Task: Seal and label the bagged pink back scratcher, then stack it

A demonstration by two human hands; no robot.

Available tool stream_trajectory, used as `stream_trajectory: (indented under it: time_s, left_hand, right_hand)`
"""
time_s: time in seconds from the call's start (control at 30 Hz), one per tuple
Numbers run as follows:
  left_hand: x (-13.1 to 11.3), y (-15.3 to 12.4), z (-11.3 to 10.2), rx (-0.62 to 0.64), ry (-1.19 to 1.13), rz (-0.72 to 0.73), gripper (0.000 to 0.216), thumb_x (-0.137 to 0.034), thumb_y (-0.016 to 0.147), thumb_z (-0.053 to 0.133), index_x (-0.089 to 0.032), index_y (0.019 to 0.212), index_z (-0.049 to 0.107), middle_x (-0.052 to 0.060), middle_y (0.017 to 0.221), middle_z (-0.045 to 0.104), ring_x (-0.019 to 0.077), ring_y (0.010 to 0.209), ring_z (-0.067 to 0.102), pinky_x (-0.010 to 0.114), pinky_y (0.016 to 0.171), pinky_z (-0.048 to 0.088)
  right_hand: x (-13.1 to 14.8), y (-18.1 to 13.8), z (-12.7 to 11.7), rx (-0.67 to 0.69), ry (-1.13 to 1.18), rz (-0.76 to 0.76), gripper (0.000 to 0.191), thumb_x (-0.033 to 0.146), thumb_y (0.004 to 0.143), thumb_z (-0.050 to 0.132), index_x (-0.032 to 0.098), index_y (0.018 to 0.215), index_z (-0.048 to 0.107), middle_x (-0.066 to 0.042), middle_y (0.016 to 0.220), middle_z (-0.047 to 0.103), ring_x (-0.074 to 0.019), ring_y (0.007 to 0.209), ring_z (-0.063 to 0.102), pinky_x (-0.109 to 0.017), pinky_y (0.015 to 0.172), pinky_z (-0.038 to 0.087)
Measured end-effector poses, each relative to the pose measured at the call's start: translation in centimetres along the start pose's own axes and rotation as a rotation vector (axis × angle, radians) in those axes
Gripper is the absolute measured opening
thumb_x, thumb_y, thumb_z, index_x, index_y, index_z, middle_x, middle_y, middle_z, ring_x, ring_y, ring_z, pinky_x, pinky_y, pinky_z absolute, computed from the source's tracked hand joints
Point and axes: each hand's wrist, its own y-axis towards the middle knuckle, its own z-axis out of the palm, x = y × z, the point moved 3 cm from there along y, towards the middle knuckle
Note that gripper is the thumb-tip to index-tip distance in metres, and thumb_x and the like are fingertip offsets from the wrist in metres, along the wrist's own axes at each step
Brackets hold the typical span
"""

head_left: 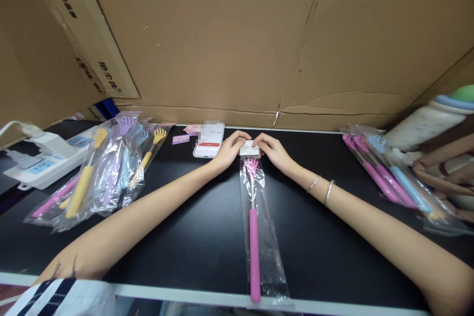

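A pink back scratcher point(254, 252) lies lengthwise before me inside a clear plastic bag point(272, 261), its claw end away from me. At the far end of the bag is a small white rectangular piece point(249, 147), which may be a card or a folded header. My left hand point(230, 150) has its fingers closed on the left edge of this piece. From the right side, my right hand point(273, 150) pinches the opposite edge. The fingertips partly cover the piece, and I cannot tell how it joins the bag.
Left lie several bagged back scratchers point(83, 185) beside a white power strip point(48, 160). A phone point(209, 140) and small purple packet point(180, 139) lie at the back. On the right are more bagged scratchers point(398, 175) and a white bottle point(425, 121). Cardboard point(222, 34) walls the back.
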Motion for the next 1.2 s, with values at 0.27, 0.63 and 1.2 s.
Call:
stream_trajectory:
  time_s: [0.27,0.63,1.2]
  left_hand:
    - [0.8,0.3,-0.1,0.020,-0.009,0.060,0.015,-0.014,0.079,0.044,-0.016,0.088,0.056,0.000,0.079,0.058,0.0117,0.070,0.053,0.021,0.062,0.039]
    - [0.4,0.1,0.0,0.014,0.008,0.104,0.015,-0.008,0.076,0.044,-0.015,0.083,0.056,0.000,0.081,0.059,0.0106,0.073,0.055,0.021,0.066,0.041]
    - [0.1,0.0,-0.1,0.012,0.025,0.080,0.013,-0.016,0.083,0.044,-0.016,0.087,0.056,0.001,0.082,0.059,0.0126,0.076,0.056,0.023,0.067,0.042]
  right_hand:
    - [0.6,-0.1,0.1,0.006,-0.025,-0.005,0.014,0.024,0.083,0.046,0.018,0.076,0.058,0.002,0.068,0.052,-0.0121,0.061,0.049,-0.026,0.061,0.037]
    - [0.3,0.0,-0.1,0.007,-0.068,-0.028,0.016,0.026,0.084,0.046,0.018,0.076,0.057,0.001,0.074,0.054,-0.0133,0.068,0.049,-0.026,0.066,0.038]
    - [0.6,-0.1,0.0,0.039,-0.012,0.004,0.015,0.022,0.081,0.042,0.019,0.079,0.056,0.001,0.071,0.053,-0.0133,0.066,0.048,-0.026,0.062,0.037]
